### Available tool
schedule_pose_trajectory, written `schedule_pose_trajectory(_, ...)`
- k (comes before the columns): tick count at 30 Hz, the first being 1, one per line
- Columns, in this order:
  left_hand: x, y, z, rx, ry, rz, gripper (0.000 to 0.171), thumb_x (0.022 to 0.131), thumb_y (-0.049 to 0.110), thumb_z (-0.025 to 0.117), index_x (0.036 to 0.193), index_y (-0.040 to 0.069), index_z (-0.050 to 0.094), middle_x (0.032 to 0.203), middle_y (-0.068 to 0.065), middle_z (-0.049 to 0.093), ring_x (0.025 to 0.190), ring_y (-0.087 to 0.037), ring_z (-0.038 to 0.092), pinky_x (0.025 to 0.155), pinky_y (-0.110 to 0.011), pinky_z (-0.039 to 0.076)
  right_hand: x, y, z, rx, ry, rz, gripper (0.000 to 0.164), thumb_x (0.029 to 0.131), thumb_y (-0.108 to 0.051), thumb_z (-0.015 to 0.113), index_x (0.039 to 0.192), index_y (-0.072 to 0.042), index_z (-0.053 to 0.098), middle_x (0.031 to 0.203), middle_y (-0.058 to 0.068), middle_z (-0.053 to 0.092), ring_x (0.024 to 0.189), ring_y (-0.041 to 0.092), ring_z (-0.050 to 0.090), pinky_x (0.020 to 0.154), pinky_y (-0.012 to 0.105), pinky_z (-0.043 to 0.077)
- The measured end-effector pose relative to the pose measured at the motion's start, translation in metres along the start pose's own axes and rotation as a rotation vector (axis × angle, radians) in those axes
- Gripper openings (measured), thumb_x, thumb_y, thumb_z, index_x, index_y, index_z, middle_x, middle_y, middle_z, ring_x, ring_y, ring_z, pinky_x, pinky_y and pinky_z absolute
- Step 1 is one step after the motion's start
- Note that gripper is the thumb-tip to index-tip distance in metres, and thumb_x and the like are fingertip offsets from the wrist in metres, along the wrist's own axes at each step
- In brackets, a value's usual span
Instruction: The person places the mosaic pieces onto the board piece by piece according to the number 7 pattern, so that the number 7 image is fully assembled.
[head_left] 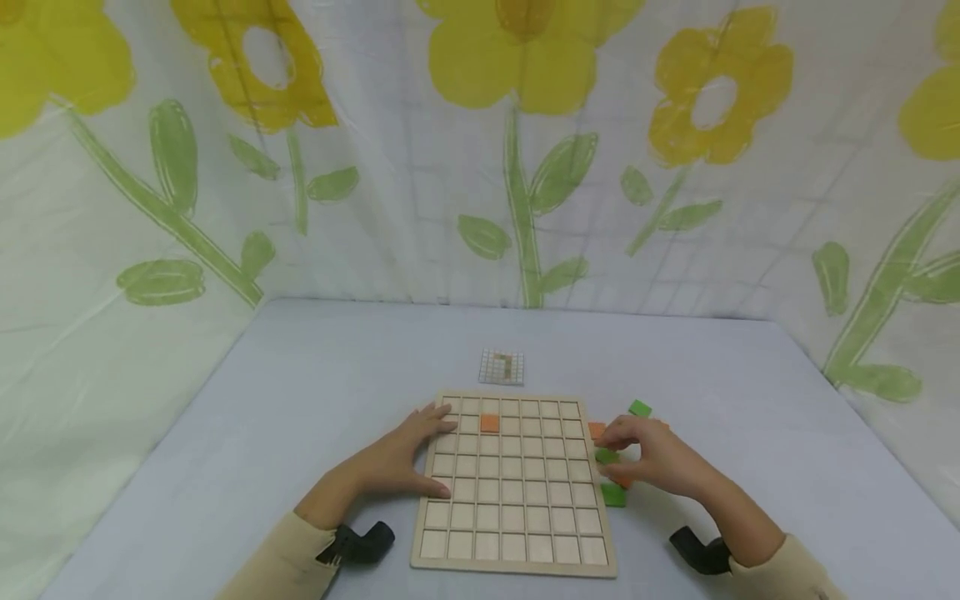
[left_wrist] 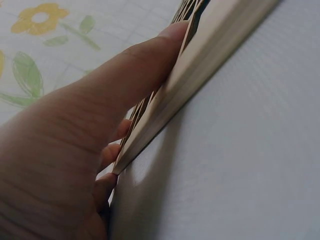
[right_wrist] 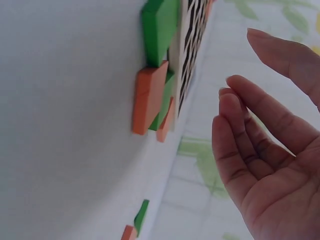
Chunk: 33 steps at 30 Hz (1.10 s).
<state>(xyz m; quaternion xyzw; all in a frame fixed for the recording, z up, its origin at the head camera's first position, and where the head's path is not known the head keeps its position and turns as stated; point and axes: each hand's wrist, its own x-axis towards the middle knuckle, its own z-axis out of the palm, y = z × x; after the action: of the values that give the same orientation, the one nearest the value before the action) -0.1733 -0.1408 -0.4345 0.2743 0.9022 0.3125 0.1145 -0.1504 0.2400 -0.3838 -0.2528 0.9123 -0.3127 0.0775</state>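
Note:
A wooden grid board [head_left: 517, 569] lies flat on the table, with one orange tile [head_left: 489, 423] in a cell of its second row from the back. My left hand [head_left: 397, 454] rests on the board's left side, fingers spread. In the left wrist view the thumb [left_wrist: 145, 65] presses over the board's rim [left_wrist: 170, 100]. Over the loose tiles at the board's right edge hovers my right hand [head_left: 656, 458]. Its fingers are loosely bent, with nothing between them and the thumb. Near it are a green tile [right_wrist: 160, 32] and an orange tile [right_wrist: 149, 100], partly overlapping other tiles.
Behind the board lies a small card printed with a grid pattern [head_left: 502, 367]. Another green tile [head_left: 640, 408] sits farther back on the right. A white cloth with yellow flowers [head_left: 517, 67] hangs behind the pale table [head_left: 337, 350].

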Motion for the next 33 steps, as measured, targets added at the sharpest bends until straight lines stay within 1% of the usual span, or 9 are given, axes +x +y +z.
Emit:
schedule_pose_trajectory(2, 0.0, 0.0, 0.001, 0.004, 0.0, -0.001, 0.095, 0.062, 0.058, 0.077, 0.14, 0.017, 0.041, 0.156, -0.001, 0.019, 0.146, -0.029, 0.006, 0.118, -0.052, 0.009, -0.005, 0.002, 0.001, 0.008, -0.005, 0.001, 0.029, 0.078, -0.027, 0.075, 0.099, -0.009, 0.068, 0.097, -0.001, 0.065, 0.087, 0.01, 0.059, 0.076, 0.026, 0.053)
schedule_pose_trajectory(6, -0.001, 0.0, 0.0, 0.001, 0.002, -0.006, 0.096, 0.062, 0.058, 0.077, 0.14, 0.017, 0.04, 0.156, -0.001, 0.019, 0.146, -0.029, 0.006, 0.118, -0.051, 0.009, -0.012, 0.004, 0.002, 0.05, -0.025, 0.013, 0.028, 0.077, -0.029, 0.075, 0.096, -0.009, 0.068, 0.093, -0.002, 0.066, 0.083, 0.005, 0.058, 0.075, 0.023, 0.053)
schedule_pose_trajectory(11, -0.001, 0.0, 0.0, -0.001, 0.005, -0.015, 0.096, 0.062, 0.059, 0.076, 0.141, 0.017, 0.04, 0.157, 0.0, 0.018, 0.146, -0.029, 0.006, 0.117, -0.052, 0.009, -0.019, 0.007, 0.004, 0.089, -0.045, 0.031, 0.024, 0.077, -0.029, 0.075, 0.094, -0.013, 0.069, 0.091, -0.003, 0.066, 0.081, 0.003, 0.059, 0.073, 0.022, 0.053)
schedule_pose_trajectory(14, -0.001, 0.0, 0.0, -0.001, 0.004, -0.017, 0.096, 0.061, 0.06, 0.076, 0.14, 0.018, 0.041, 0.157, 0.0, 0.018, 0.146, -0.029, 0.006, 0.117, -0.052, 0.01, -0.024, 0.011, 0.006, 0.107, -0.042, 0.012, 0.021, 0.078, -0.027, 0.074, 0.094, -0.013, 0.069, 0.091, -0.001, 0.067, 0.082, 0.003, 0.06, 0.071, 0.022, 0.053)
schedule_pose_trajectory(18, -0.001, 0.0, 0.001, 0.005, 0.005, -0.014, 0.096, 0.061, 0.06, 0.076, 0.14, 0.018, 0.041, 0.156, -0.001, 0.019, 0.146, -0.028, 0.006, 0.118, -0.051, 0.009, -0.03, 0.017, 0.009, 0.12, -0.03, -0.003, 0.022, 0.078, -0.026, 0.074, 0.094, -0.011, 0.069, 0.091, 0.0, 0.068, 0.079, 0.001, 0.059, 0.068, 0.021, 0.054)
schedule_pose_trajectory(24, -0.001, 0.0, 0.001, 0.004, 0.004, -0.014, 0.097, 0.061, 0.059, 0.076, 0.14, 0.017, 0.041, 0.156, 0.0, 0.019, 0.146, -0.029, 0.007, 0.118, -0.052, 0.009, -0.032, 0.018, 0.011, 0.18, -0.094, 0.081, 0.028, 0.078, -0.026, 0.074, 0.095, -0.004, 0.069, 0.084, 0.0, 0.066, 0.069, -0.001, 0.055, 0.06, 0.02, 0.051)
schedule_pose_trajectory(28, -0.001, 0.0, 0.001, 0.006, 0.006, -0.018, 0.097, 0.061, 0.06, 0.076, 0.141, 0.018, 0.04, 0.156, 0.0, 0.019, 0.146, -0.029, 0.006, 0.118, -0.052, 0.01, -0.031, 0.018, 0.012, 0.163, -0.103, 0.11, 0.028, 0.077, -0.026, 0.075, 0.094, -0.004, 0.069, 0.083, -0.001, 0.066, 0.068, -0.001, 0.055, 0.059, 0.02, 0.051)
schedule_pose_trajectory(33, 0.0, -0.001, 0.001, 0.009, 0.006, -0.017, 0.097, 0.061, 0.061, 0.076, 0.141, 0.018, 0.04, 0.156, 0.001, 0.019, 0.146, -0.028, 0.006, 0.118, -0.052, 0.009, -0.03, 0.017, 0.013, 0.104, -0.076, 0.126, 0.028, 0.075, -0.025, 0.076, 0.094, -0.006, 0.069, 0.089, 0.0, 0.067, 0.073, -0.002, 0.055, 0.063, 0.019, 0.051)
